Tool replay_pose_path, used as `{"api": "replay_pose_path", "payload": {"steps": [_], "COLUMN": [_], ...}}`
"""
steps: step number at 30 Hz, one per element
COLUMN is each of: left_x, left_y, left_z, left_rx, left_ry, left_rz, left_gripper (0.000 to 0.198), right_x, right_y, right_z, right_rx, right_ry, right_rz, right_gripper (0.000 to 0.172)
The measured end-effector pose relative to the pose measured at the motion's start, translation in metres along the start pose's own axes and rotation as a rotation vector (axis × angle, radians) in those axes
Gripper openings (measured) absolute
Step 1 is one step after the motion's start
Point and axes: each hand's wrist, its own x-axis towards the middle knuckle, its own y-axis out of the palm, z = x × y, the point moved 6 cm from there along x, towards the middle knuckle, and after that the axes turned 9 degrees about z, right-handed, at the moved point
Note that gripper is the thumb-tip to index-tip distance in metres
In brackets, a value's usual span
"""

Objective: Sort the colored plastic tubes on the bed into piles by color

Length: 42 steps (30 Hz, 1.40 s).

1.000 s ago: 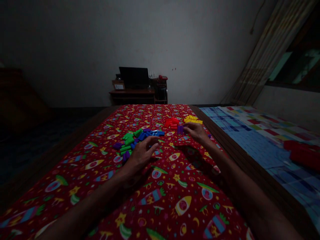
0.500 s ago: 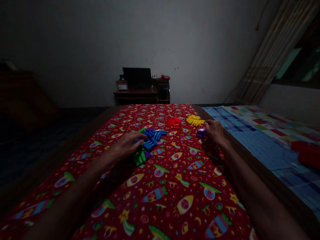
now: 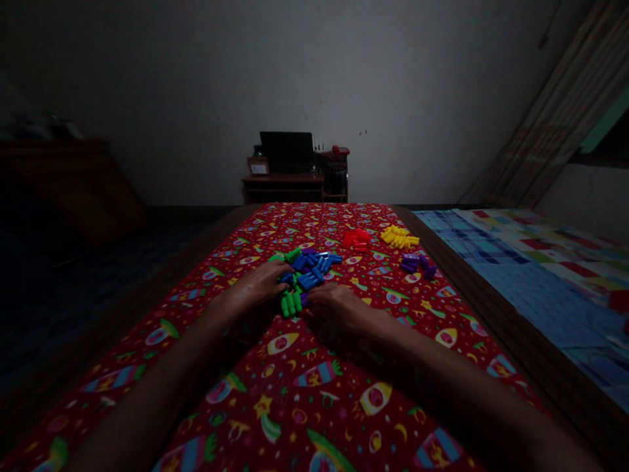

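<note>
A mixed pile of small plastic pieces lies on the red printed cloth: blue pieces (image 3: 310,280) in the middle, green pieces (image 3: 291,303) at the near side, some purple among them. My left hand (image 3: 263,283) rests at the pile's left edge, thumb and fingers apart around a few pieces. From the right, my right hand (image 3: 341,305) reaches to the near side, its fingertips closed on a purple piece (image 3: 304,299) beside the green ones. Farther right lies a separate group of purple pieces (image 3: 417,264), with no hand on it.
Red pieces (image 3: 357,239) and yellow pieces (image 3: 399,236) form two groups farther back on the cloth (image 3: 339,400). A desk with a monitor (image 3: 286,151) stands against the wall. To the right spreads blue checked bedding (image 3: 472,282).
My right hand has left the purple group at the right and come across to the mixed pile. My left hand stays by the pile. The view has shifted slightly left.
</note>
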Motion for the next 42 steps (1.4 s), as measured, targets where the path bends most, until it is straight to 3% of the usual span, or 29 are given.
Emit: {"api": "replay_pose_path", "payload": {"steps": [5,9,12,16,20,24,28,32,34,42], "left_x": [0.002,0.005,0.001,-0.017,-0.031,-0.026,-0.014,-0.009,-0.008,-0.007], "left_y": [0.007,0.0,-0.015,-0.029,-0.012,0.002,-0.003,-0.019,-0.021,-0.017], "left_z": [0.012,0.02,0.025,0.023,0.01,-0.005,-0.006,-0.002,-0.006,-0.026], "left_rx": [-0.038,-0.096,-0.113,0.0,0.06,0.051,0.014,-0.077,-0.103,-0.289], "left_ry": [-0.022,-0.074,-0.128,-0.206,-0.276,-0.185,-0.071,-0.057,-0.071,-0.119], "left_rz": [-0.014,-0.046,-0.027,0.073,0.264,0.288,0.196,-0.049,-0.11,-0.092], "left_gripper": [0.043,0.041,0.04,0.027,0.021,0.021,0.028,0.041,0.045,0.051], "right_x": [0.029,0.022,0.012,0.007,-0.007,-0.052,-0.107,-0.132,-0.135,-0.144], "right_y": [0.022,0.021,0.01,-0.018,-0.068,-0.127,-0.16,-0.163,-0.161,-0.164], "right_z": [0.008,-0.012,-0.034,-0.051,-0.07,-0.108,-0.144,-0.161,-0.162,-0.157], "right_rx": [-0.231,-0.203,-0.164,-0.061,0.025,-0.078,-0.183,-0.207,-0.224,-0.255], "right_ry": [0.035,0.029,0.132,0.261,0.38,0.616,0.867,0.984,1.006,1.17], "right_rz": [0.027,-0.023,-0.056,-0.104,-0.3,-0.438,-0.38,-0.246,-0.173,-0.088], "right_gripper": [0.019,0.015,0.012,0.015,0.023,0.025,0.026,0.024,0.021,0.014]}}
